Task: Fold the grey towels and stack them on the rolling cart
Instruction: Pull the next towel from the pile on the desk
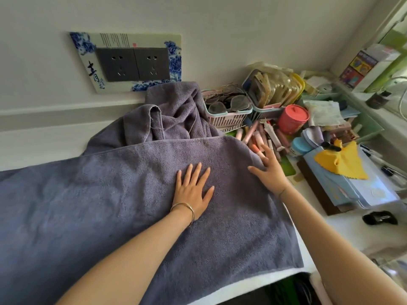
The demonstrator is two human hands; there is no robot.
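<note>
A large grey towel (105, 205) lies spread flat over the white table, its near edge close to the table's front. My left hand (193, 190) presses flat on its middle with fingers straight and spread. At the towel's right edge my right hand (269, 170) rests with fingers spread, touching the cloth. Behind the flat towel a second grey towel (171, 115) sits crumpled in a heap against the wall. No rolling cart is in view.
Right of the towels stand a pink basket of glasses (226, 106), a second basket (271, 93), a red jar (293, 118), scattered pens (262, 137), a yellow cloth (341, 161) on blue folders and a black clip (380, 217). Wall sockets (133, 63) sit above.
</note>
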